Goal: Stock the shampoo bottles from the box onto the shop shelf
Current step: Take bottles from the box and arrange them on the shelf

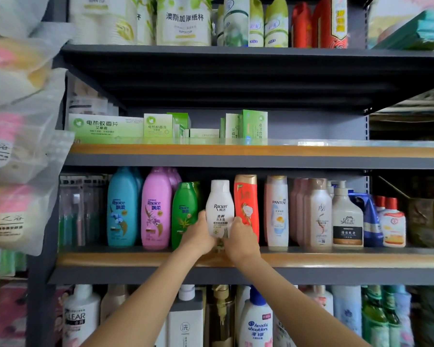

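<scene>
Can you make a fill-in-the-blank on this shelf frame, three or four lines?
1. The white Raclen bottle is gripped by ____ hands.
2. It sits between the green Rejoice bottle and the ____ bottle with a gold cap.
3. The left hand and right hand grip the bottle near its ____.
4. The shelf above carries ____ boxes.

Missing words: both; red; bottom; green

Both arms outstretched — left hand (198,236), right hand (239,242) cupped
</scene>
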A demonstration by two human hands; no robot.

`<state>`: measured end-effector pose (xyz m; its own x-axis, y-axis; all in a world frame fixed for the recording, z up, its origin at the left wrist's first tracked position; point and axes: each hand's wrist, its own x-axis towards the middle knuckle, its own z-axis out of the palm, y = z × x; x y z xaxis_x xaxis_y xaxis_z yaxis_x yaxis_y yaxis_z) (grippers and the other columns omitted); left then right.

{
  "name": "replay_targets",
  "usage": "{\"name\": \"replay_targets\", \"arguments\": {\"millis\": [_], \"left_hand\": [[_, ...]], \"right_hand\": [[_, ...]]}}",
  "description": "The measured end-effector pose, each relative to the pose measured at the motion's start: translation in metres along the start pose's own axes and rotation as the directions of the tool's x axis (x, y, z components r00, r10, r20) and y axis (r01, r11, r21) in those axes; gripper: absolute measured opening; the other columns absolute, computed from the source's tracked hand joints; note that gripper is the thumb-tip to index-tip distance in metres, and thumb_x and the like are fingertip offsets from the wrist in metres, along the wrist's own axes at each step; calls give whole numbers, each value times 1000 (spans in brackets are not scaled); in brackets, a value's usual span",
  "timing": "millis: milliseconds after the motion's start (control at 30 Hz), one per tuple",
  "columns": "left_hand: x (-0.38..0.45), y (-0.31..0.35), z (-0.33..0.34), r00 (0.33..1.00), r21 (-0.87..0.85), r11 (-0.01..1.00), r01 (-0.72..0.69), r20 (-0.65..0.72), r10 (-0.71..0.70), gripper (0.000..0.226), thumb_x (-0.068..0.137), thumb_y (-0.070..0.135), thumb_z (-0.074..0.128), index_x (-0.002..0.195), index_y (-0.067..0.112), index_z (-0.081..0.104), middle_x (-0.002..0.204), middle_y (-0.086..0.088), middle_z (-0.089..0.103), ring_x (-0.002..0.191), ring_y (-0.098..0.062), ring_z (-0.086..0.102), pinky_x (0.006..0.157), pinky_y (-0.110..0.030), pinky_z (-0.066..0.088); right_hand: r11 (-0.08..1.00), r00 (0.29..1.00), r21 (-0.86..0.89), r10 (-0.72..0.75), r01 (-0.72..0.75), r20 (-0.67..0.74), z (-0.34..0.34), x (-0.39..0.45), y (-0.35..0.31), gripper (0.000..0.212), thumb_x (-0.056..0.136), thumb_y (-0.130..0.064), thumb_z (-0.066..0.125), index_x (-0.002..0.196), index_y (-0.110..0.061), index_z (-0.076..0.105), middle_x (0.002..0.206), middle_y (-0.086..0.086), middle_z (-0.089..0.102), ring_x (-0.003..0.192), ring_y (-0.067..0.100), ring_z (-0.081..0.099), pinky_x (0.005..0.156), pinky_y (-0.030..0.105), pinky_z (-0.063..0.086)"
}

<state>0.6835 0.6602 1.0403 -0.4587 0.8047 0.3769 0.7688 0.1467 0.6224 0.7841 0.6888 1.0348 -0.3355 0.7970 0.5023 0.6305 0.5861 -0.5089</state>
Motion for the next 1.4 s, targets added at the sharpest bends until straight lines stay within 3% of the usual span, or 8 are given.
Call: {"name": "replay_targets", "arguments": {"millis": [167, 533, 633, 733, 833, 967, 1167, 1400], "left_hand": [[1, 2, 4, 999, 65, 997, 28, -46, -25, 51, 83, 19, 63, 124, 22, 34, 110, -6, 62, 93, -27, 62, 71, -33, 46], [-1, 7, 5, 994, 109, 992, 59, -95, -49, 49, 83, 24, 64, 123, 21, 35, 109, -6, 63, 93, -27, 61, 68, -33, 46], [-8, 7, 2, 995, 96, 994, 45, -89, -36, 57, 84, 18, 64, 131, 21, 31, 114, -5, 62, 95, -25, 62, 70, -31, 48], [-26, 6, -1, 957, 92, 995, -28, -286, 53, 58, 86, 10, 59, 137, 17, 30, 126, -5, 54, 112, -24, 55, 85, -30, 45], [-39, 11, 2, 854, 106, 970, -218, -461, 242, 37, 87, 5, 52, 123, 11, 46, 120, -3, 50, 112, -19, 50, 93, -27, 41], [-45, 32, 17, 905, 43, 937, -347, -246, 347, 35, 90, 4, 45, 124, 11, 50, 124, -1, 53, 114, -17, 53, 100, -30, 42], [-34, 45, 34, 978, -37, 978, -204, -57, 202, 49, 91, 12, 47, 139, 12, 36, 139, -5, 47, 128, -20, 46, 108, -37, 38], [-25, 52, 35, 993, -206, 972, -114, -7, 115, 47, 91, 10, 48, 137, 8, 39, 136, -9, 50, 125, -22, 48, 104, -31, 39]], "right_hand": [[999, 999, -29, 35, -35, 4, -1, 4, 0, 29, 91, -7, 51, 118, -3, 43, 117, 16, 58, 110, 35, 58, 85, 39, 47], [997, 999, -67, -27, 24, -46, -1, 7, 6, 27, 91, -11, 55, 115, -4, 44, 112, 15, 61, 104, 33, 61, 81, 38, 50], [995, 976, 59, -62, 76, -207, -16, 8, 18, 20, 90, -18, 56, 105, -5, 51, 98, 13, 64, 90, 30, 63, 76, 38, 53], [964, 940, 249, -4, 94, -342, -41, 14, 35, 31, 89, -32, 62, 101, -5, 53, 97, 6, 61, 88, 23, 60, 76, 34, 49], [936, 988, 351, 85, -36, -125, -53, 21, 50, 53, 82, -31, 70, 121, -4, 48, 112, 7, 59, 92, 24, 61, 76, 34, 53], [936, 996, 342, 83, -88, 29, -43, 29, 58, 54, 81, -20, 72, 126, -3, 47, 119, 13, 61, 101, 27, 63, 76, 32, 53], [968, 997, 246, 33, -50, 72, -39, 36, 56, 49, 82, -19, 71, 123, -4, 49, 114, 11, 62, 84, 14, 50, 49, 8, 33], [981, 990, 194, -14, -13, 138, -46, 44, 65, 40, 81, -21, 71, 111, -3, 53, 89, 3, 58, 70, 15, 52, 49, 16, 41]]}}
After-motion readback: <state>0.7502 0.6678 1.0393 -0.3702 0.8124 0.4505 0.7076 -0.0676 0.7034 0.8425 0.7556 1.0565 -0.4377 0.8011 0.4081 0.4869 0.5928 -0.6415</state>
